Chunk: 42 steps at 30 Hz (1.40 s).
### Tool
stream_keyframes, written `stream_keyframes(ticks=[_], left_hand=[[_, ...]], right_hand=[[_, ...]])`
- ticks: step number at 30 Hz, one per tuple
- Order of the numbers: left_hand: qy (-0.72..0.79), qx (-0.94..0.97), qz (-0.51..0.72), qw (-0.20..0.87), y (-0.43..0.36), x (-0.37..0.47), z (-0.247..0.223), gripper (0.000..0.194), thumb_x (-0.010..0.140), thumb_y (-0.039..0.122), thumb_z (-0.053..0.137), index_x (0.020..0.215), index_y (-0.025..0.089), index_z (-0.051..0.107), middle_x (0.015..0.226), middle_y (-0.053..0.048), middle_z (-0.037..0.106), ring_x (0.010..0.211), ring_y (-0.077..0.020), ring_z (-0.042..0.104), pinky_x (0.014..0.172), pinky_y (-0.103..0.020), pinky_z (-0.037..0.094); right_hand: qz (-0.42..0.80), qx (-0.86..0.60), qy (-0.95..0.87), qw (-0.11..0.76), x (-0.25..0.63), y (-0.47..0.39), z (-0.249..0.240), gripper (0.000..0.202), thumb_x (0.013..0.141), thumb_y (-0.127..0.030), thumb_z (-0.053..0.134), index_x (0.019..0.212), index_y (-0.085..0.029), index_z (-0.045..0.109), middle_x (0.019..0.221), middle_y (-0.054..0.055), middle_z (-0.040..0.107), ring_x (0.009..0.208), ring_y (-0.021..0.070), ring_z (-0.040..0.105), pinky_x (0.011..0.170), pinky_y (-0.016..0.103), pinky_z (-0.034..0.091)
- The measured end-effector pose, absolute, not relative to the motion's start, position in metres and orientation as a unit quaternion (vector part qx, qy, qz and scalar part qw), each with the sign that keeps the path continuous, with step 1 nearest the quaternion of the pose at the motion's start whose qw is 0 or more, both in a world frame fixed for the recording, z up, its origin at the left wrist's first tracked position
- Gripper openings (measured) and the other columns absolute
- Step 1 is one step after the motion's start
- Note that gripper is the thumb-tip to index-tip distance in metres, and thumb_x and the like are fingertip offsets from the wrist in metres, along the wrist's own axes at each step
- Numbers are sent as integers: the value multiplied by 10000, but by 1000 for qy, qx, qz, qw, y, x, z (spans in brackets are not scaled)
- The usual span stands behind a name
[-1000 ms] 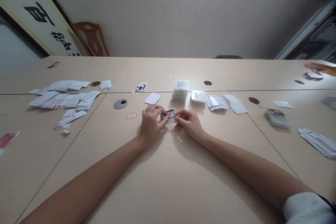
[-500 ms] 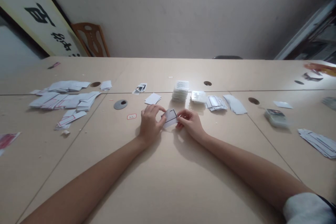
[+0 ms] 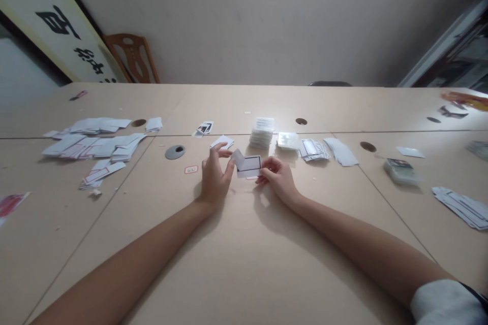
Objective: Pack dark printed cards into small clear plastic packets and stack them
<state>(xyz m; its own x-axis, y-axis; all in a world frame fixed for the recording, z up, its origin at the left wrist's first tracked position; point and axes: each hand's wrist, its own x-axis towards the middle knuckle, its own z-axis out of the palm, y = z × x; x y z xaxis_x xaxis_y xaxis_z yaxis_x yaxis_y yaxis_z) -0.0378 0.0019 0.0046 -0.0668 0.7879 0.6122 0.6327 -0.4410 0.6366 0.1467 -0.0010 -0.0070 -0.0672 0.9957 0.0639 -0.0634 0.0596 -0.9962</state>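
Observation:
Between my two hands is a small white label card (image 3: 251, 164) with a black printed border, held just above the table. My right hand (image 3: 278, 177) pinches its right edge between thumb and fingers. My left hand (image 3: 216, 177) is at the opposite end, with thumb and index fingertip at a thin curled flap (image 3: 238, 159) lifted from the label's left side. Its other fingers are spread. A little red-edged slip shows partly below the label. Left of my left hand lies a small red-framed label (image 3: 191, 169), and a few white cards (image 3: 222, 142) lie behind it.
Stacked clear plastic boxes (image 3: 262, 133) stand beyond my hands, with another clear box (image 3: 288, 140) beside them. Black-bordered labels (image 3: 313, 149) and white slips (image 3: 341, 151) lie to the right. Paper piles (image 3: 93, 144) cover the left side. A box (image 3: 401, 170) sits far right.
The label has turned to lie more level, and its left part now curls up as a flap. My left hand has shifted slightly left with its fingers raised; my right hand stays nearly still.

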Motion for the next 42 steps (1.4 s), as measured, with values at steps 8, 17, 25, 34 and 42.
stream_keyframes(ticks=[8, 17, 25, 34, 42], left_hand=[[499, 713, 482, 99, 1, -37, 5, 298, 928, 290, 550, 1220, 232, 532, 960, -38, 716, 917, -207, 688, 876, -371, 479], [474, 741, 468, 90, -3, -36, 4, 286, 921, 225, 537, 1206, 239, 524, 982, -18, 729, 895, -180, 693, 861, -337, 493], [480, 739, 462, 101, -5, -36, 4, 303, 908, 235, 546, 1208, 237, 511, 1020, -40, 726, 915, -199, 692, 824, -345, 522], [493, 687, 515, 144, 5, -40, 2, 297, 930, 254, 517, 1225, 252, 483, 1138, -62, 660, 973, -194, 673, 869, -357, 518], [505, 676, 516, 148, 2, -39, 2, 302, 916, 259, 538, 1213, 252, 488, 968, -32, 680, 938, -207, 667, 833, -351, 504]], right_hand=[[489, -448, -512, 546, 150, -2, -3, 303, 774, -461, 707, 875, -210, 570, 847, -4, 636, 466, 100, 599, 401, 219, 460], [446, -451, -581, 510, 150, -4, 4, 220, 802, -410, 698, 778, -192, 687, 745, 16, 658, 557, 116, 495, 515, 251, 392], [461, -438, -595, 491, 148, -1, -4, 131, 739, -300, 702, 705, -184, 652, 637, -14, 601, 582, 126, 490, 559, 257, 373], [413, -475, -584, 513, 149, 0, -3, 96, 676, -190, 597, 590, -203, 557, 590, -25, 522, 582, 137, 451, 563, 264, 357], [413, -475, -591, 504, 151, 2, 0, 88, 654, -187, 591, 572, -198, 559, 561, -27, 504, 564, 132, 429, 549, 267, 333]])
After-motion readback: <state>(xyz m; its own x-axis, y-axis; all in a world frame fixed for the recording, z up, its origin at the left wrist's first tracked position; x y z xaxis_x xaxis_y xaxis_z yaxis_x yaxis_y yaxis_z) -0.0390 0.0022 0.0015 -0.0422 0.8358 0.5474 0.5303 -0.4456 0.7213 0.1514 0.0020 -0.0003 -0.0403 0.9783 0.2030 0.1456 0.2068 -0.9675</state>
